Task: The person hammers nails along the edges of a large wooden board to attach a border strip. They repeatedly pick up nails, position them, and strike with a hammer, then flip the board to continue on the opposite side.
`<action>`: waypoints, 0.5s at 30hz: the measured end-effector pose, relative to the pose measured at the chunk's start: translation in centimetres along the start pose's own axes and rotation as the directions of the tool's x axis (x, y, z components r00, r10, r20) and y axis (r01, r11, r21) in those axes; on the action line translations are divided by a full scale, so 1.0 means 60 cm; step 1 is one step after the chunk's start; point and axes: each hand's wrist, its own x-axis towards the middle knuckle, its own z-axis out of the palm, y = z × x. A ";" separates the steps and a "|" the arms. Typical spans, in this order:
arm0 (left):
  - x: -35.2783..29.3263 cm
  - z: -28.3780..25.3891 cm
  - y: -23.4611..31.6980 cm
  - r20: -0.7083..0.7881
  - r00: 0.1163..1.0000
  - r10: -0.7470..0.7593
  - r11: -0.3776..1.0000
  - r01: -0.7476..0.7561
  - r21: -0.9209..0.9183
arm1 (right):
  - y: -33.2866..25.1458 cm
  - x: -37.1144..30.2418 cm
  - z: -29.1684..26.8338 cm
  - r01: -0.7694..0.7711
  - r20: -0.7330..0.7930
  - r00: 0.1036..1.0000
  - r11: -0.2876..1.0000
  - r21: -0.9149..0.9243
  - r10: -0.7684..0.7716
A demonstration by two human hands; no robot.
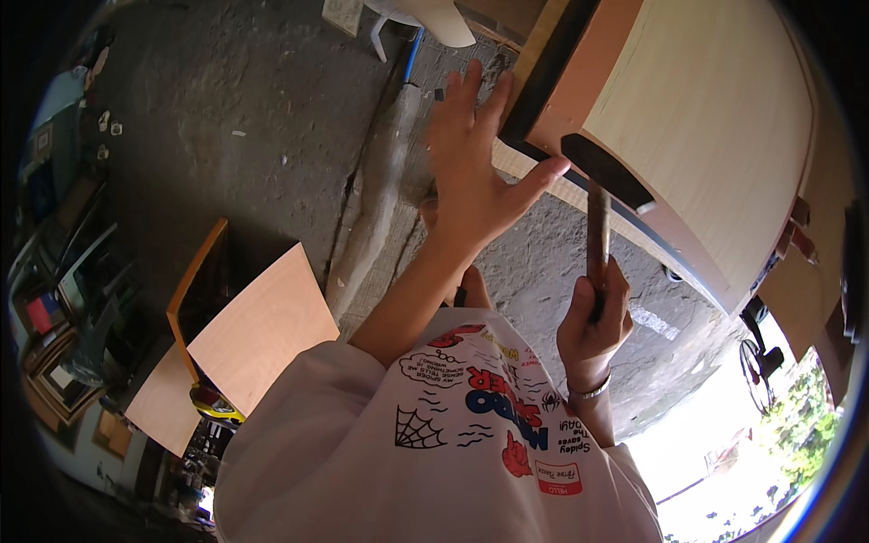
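My right hand (595, 328) grips a hammer (599, 226) by its handle. The dark hammer head overlaps the near edge of a pale wooden panel (701, 118) with a brown border (584, 95). Along the panel's left side runs a black strip (550, 77). My left hand (475, 176) is open, fingers spread, at the panel's left corner. Its thumb points toward the hammer head and lies by the corner's edge. Whether the palm or fingers press on the panel cannot be made out.
Two plain wooden boards (276, 326) stand at the lower left beside an orange-edged piece (195, 290). Stacked frames and clutter (63, 335) line the far left. Grey concrete floor (244, 136) stretches beneath. A bicycle (759, 366) stands at the right near bright daylight.
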 end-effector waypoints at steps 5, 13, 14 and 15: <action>-0.009 0.023 -0.010 0.052 0.989 -0.139 0.985 0.144 -0.092 | 0.000 -0.002 0.000 0.066 -0.105 0.993 0.997 0.047 -0.060; 0.001 0.021 -0.013 0.070 0.991 -0.114 0.965 0.127 -0.228 | -0.001 -0.008 -0.009 -0.029 -0.062 0.997 0.994 0.110 0.036; 0.001 0.019 -0.011 0.092 0.985 -0.145 0.951 0.164 -0.262 | -0.002 -0.008 -0.011 0.042 -0.187 0.982 0.979 0.201 -0.004; 0.001 0.018 -0.009 0.113 0.979 -0.169 0.934 0.196 -0.298 | -0.002 -0.007 -0.005 0.040 -0.257 0.966 0.974 0.224 0.019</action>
